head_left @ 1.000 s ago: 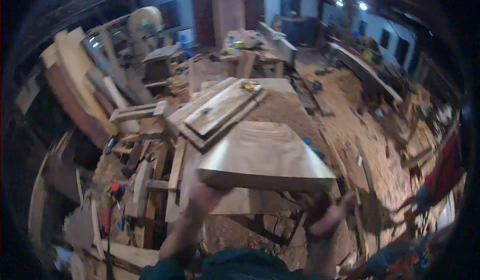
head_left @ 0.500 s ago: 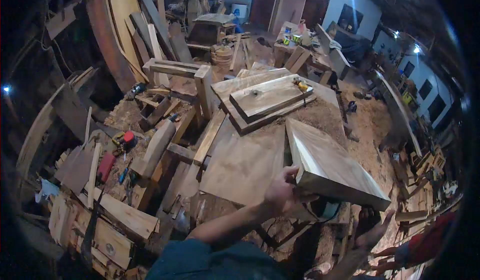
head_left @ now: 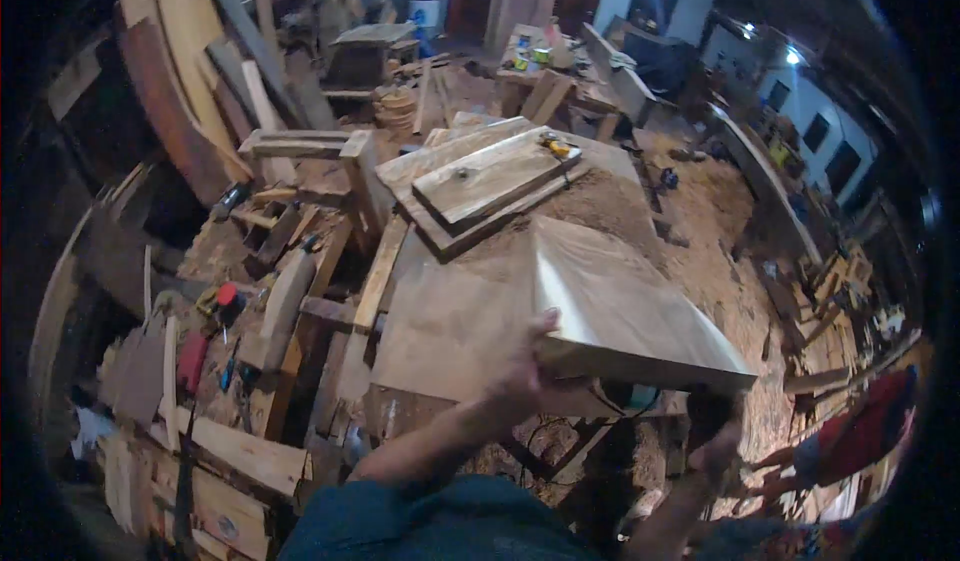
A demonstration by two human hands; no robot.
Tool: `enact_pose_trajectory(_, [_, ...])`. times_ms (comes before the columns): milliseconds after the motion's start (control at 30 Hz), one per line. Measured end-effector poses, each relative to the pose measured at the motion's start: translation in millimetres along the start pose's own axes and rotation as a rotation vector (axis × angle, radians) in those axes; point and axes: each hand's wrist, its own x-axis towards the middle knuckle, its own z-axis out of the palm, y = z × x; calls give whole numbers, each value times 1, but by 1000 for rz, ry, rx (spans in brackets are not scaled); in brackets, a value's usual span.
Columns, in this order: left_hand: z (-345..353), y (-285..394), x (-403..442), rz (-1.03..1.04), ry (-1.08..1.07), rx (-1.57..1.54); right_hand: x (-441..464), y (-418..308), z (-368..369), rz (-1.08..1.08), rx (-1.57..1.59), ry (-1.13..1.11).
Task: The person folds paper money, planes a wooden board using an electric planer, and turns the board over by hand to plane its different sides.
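A thick wooden board (head_left: 625,296) with a pale streak along its left side lies at a tilt over the near end of the workbench. My left hand (head_left: 525,373) is closed on its near left corner, thumb up against the edge. My right hand (head_left: 715,446) is at the near right corner, its fingers in shadow under the board and partly hidden. Beneath the near edge, a green, rounded thing (head_left: 632,395) shows in part. A flat sheet of wood (head_left: 440,331) lies left of the board.
Farther up the bench, a smaller board (head_left: 495,176) rests on another, with a yellow tool (head_left: 555,145) on top. A wooden frame (head_left: 360,176) stands left of them. Hand tools and a red-topped object (head_left: 227,294) lie among offcuts. Another person in red (head_left: 870,426) is at the right.
The view has swung, so the scene sits farther left. Both hands stay at the board's near corners; the right hand's fingers, spread before, are now tucked closer under its corner.
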Motion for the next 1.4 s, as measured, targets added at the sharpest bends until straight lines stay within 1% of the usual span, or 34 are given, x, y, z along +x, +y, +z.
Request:
enact_pose_trajectory(67, [-33,-14,-1,158,-74,86,-10,1,8,-113,-387,42])
enact_pose_trajectory(100, [-53,-11,-2,84,-59,140,-13,2,10,-158,-583,68])
enact_pose_trajectory(167, [-92,-5,-6,-68,-41,246,-14,11,6,-105,-476,66])
enact_pose_trajectory(200, [-103,-2,-11,-142,-58,189,-13,14,8,-83,-420,59])
enact_pose_trajectory(233, [-112,-3,-17,-218,-71,133,-17,16,14,-135,-451,24])
enact_pose_trajectory(300, [-109,-14,-22,-279,26,94,-23,20,38,-239,-518,-50])
enact_pose_trajectory(367, [-88,-38,-26,-233,246,116,-32,6,75,-300,-477,-239])
enact_pose_trajectory(400, [-85,-51,-27,-214,264,163,-37,0,94,-325,-450,-336])
enact_pose_trajectory(433, [-84,-63,-27,-186,280,207,-39,-12,111,-305,-453,-471])
enact_pose_trajectory(467, [-83,-69,-23,-225,218,137,-39,-26,127,-290,-456,-611])
enact_pose_trajectory(500, [-82,-76,-20,-267,158,70,-35,-28,137,-355,-515,-647])
enact_pose_trajectory(533, [-84,-81,-15,-381,20,-109,-30,-25,145,-417,-574,-682])
enact_pose_trajectory(567, [-96,-92,-7,-406,-72,-201,-27,-21,152,-477,-631,-715])
enact_pose_trajectory(600, [-108,-103,2,-437,-162,-289,-28,-18,160,-464,-578,-732])
enact_pose_trajectory(633, [-134,-124,18,-381,-205,-292,-30,-14,168,-449,-526,-748])
enact_pose_trajectory(667, [-131,-130,20,-320,-188,-295,-30,-10,174,-431,-477,-765])
enact_pose_trajectory(700, [-116,-130,18,-260,-171,-297,-25,-8,177,-549,-534,-811])
enact_pose_trajectory(767, [-78,-123,8,-135,-18,-307,-29,-6,182,-479,-530,-826])
enact_pose_trajectory(800, [-69,-119,3,-144,1,-312,-30,-5,183,-444,-531,-833])
enact_pose_trajectory(867, [-58,-115,-2,-165,39,-327,-29,3,182,-517,-546,-822])
enact_pose_trajectory(900, [-57,-116,-1,-152,22,-323,-29,6,182,-553,-553,-816])
enact_pose_trajectory(1000, [-60,-123,5,-123,-44,-345,-34,5,180,-490,-519,-808])
enact_pose_trajectory(1067, [-64,-130,9,-120,-106,-401,-32,6,177,-567,-572,-818])
enact_pose_trajectory(1100, [-63,-133,10,-98,-95,-397,-30,5,175,-606,-597,-818])
enact_pose_trajectory(1167, [-59,-136,11,-53,-72,-383,-53,6,178,-779,-639,-668])
enact_pose_trajectory(1200, [-50,-137,6,-80,8,-310,-62,13,174,-784,-640,-607])
enact_pose_trajectory(1233, [-56,-144,8,-100,60,-239,-72,21,170,-788,-641,-547])
enact_pose_trajectory(1267, [-76,-157,14,-120,89,-116,-79,33,156,-765,-643,-545])
enact_pose_trajectory(1333, [-137,-187,37,-135,101,224,-91,63,118,-683,-642,-587])
enact_pose_trajectory(1367, [-157,-190,45,-126,109,347,-93,75,101,-652,-644,-595])
enact_pose_trajectory(1400, [-176,-192,54,-106,129,405,-95,86,83,-620,-652,-600])
